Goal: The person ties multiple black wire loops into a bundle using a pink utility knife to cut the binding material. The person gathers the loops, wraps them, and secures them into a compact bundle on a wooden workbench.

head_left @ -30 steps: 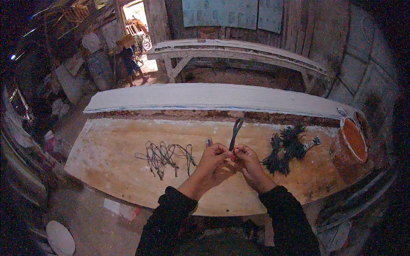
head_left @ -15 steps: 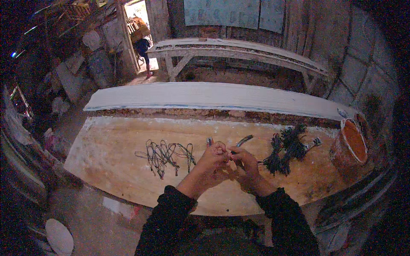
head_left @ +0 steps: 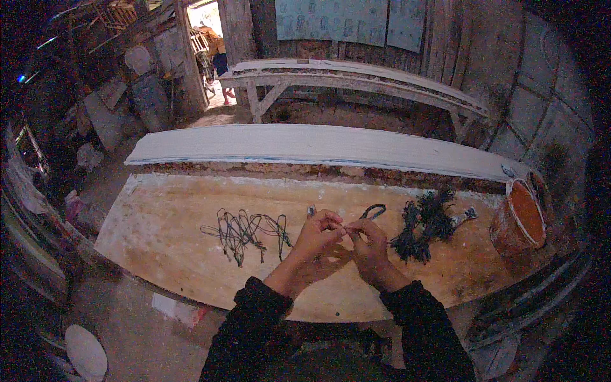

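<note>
So, head view: the pale wooden tabletop [head_left: 153,254] has its curved front edge across the lower middle of the frame, with bare wood between that and the fingers. Sideways it's tighter: thin dark cord loops [head_left: 240,239] lie left of centre, a bushy black cord bundle [head_left: 424,223] right of it. The looped black cord [head_left: 375,206] pokes up and right from behind the right hand [head_left: 373,250], whose fingers pinch its near end. The left hand [head_left: 315,237] has thumb and index pinched, tips meeting the right's; can't tell what's between them. A small silvery object [head_left: 311,209] is half hidden behind the left knuckles.
</note>
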A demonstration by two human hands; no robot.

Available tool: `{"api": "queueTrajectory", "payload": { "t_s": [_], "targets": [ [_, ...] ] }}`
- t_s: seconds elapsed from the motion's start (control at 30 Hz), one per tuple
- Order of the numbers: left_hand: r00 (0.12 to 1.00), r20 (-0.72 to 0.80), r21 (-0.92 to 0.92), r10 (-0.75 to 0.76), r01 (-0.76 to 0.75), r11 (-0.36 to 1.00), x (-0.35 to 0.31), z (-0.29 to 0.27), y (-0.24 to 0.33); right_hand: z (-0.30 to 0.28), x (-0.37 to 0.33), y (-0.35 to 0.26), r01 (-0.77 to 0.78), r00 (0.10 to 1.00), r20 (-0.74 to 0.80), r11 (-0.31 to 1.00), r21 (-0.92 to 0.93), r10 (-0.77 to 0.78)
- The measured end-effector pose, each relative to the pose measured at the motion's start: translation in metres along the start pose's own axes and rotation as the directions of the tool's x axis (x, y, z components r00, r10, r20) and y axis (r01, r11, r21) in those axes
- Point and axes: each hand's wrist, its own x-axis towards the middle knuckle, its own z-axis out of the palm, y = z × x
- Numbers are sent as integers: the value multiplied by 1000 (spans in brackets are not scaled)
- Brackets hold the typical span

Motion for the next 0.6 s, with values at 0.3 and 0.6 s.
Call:
{"api": "queueTrajectory", "payload": {
  "t_s": [0.3, 0.6],
  "targets": [
    [984, 87, -64, 154, -148, 987, -7, 5, -13, -6, 13, 26, -594, 800, 355, 560, 577, 483],
    [973, 20, -39, 230, -229, 973, 4, 1, -35, 0, 9, 1, -472, 873, 123, 755, 455, 472]
  ]
}}
